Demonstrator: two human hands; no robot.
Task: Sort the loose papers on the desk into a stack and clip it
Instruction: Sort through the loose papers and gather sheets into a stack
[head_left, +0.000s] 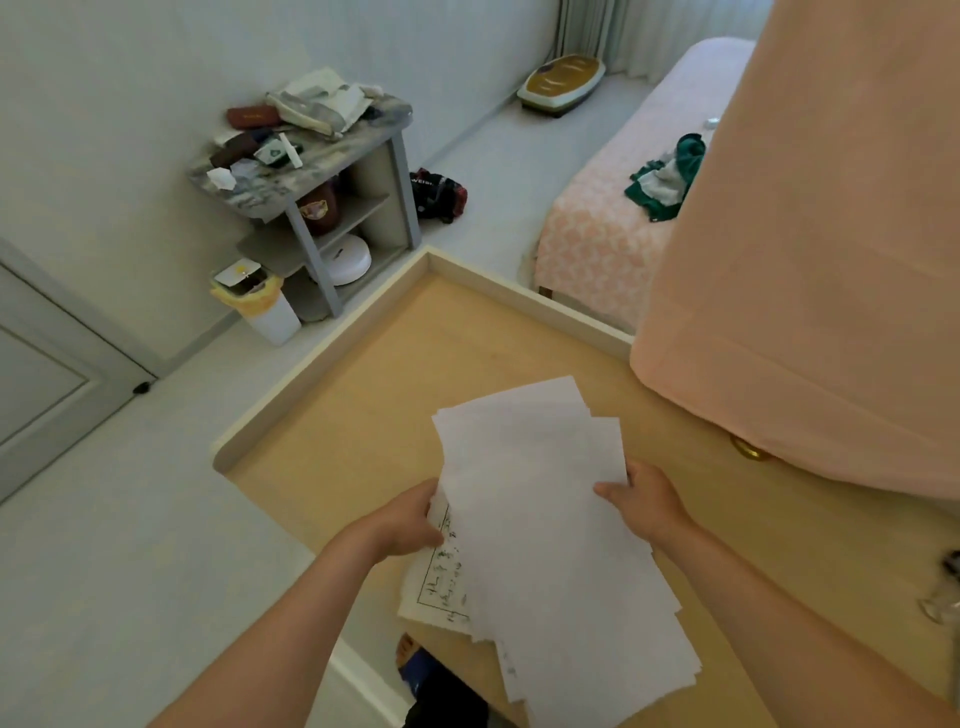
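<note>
A loose bundle of white papers (540, 519) hangs above the wooden desk (395, 364), its sheets fanned out and uneven at the edges. One sheet with a printed frame and green marks (441, 582) sticks out at the lower left. My left hand (410, 519) grips the bundle's left edge. My right hand (644, 499) holds the right edge, thumb on top of the sheets. No clip is visible.
A pink cloth-covered object (810, 260) stands on the desk's right side, with a gold knob (748, 449) under its hem. A clear glassy item (943, 603) sits at the right edge. Beyond the desk are a cluttered shelf unit (311, 171), a bin (260, 301) and a bed (613, 218).
</note>
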